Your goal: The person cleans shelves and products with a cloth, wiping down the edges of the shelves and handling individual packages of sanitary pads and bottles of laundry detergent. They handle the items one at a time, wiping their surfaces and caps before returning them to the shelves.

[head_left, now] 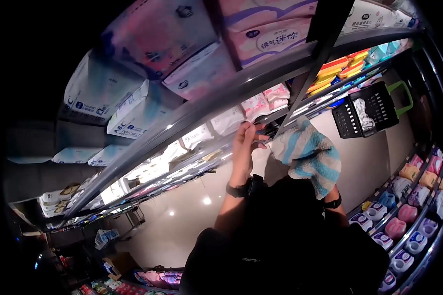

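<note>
My left hand (pixel 247 138), with a dark band at its wrist, is at the front edge of the lit shelf, just below a pink-and-white packet (pixel 255 106). Its fingers are bent together by the rail; whatever is between them is too small to make out. A blue-and-white striped towel (pixel 312 155) covers my right hand, whose fingers are hidden beneath the cloth. Only that wrist, wearing a dark band, shows below the towel. The towel's upper left end reaches close to the shelf edge and a dark upright post (pixel 307 81).
Large soft packs (pixel 273 42) fill the upper shelf behind a curved grey rail (pixel 201 115). On the floor at right stands a black basket (pixel 346 118) with a green handle (pixel 404 98). Shelves of detergent bottles (pixel 403 260) line the lower right.
</note>
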A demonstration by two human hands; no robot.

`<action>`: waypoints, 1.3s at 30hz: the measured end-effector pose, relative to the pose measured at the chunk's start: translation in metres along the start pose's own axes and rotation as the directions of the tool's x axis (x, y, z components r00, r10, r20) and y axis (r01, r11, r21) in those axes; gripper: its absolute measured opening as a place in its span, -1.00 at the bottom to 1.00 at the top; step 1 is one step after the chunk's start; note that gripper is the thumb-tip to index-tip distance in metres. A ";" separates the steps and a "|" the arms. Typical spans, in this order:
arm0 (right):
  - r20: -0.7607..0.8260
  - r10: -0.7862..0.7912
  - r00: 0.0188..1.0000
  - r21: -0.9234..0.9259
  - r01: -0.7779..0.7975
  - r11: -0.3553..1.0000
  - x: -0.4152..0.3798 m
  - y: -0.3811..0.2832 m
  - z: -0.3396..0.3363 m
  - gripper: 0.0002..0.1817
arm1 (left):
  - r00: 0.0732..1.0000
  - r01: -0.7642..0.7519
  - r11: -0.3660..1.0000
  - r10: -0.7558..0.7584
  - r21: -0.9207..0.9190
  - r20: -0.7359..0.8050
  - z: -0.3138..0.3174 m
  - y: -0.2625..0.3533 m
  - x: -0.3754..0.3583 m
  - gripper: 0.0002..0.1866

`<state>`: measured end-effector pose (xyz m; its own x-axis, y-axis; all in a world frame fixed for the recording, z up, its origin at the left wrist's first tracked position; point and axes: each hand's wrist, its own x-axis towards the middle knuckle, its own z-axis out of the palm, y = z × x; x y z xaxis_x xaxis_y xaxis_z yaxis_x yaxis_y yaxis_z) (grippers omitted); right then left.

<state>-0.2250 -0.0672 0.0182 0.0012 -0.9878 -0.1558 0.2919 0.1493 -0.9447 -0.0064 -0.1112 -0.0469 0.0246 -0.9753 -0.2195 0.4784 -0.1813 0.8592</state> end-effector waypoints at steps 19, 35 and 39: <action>0.377 -0.202 0.904 -0.246 0.308 0.919 0.099 0.014 -0.206 -0.74 | 0.806 -0.262 0.965 0.237 0.032 -0.542 0.080 -0.037 0.045 -0.71; 0.451 -0.100 0.887 0.066 0.079 0.995 0.108 -0.070 -0.179 -0.86 | 0.714 -0.168 0.982 0.182 0.086 -0.676 0.101 -0.009 0.049 -0.43; 0.448 -0.115 0.887 0.004 0.126 0.992 0.107 -0.079 -0.169 -0.87 | 0.725 -0.171 0.985 0.116 -0.013 -0.678 0.096 -0.008 0.053 -0.55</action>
<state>-0.4094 -0.1774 0.0279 0.3961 -0.9128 0.0995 0.2939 0.0234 -0.9556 -0.0929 -0.1738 -0.0215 0.6690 -0.6430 -0.3727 0.4789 -0.0106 0.8778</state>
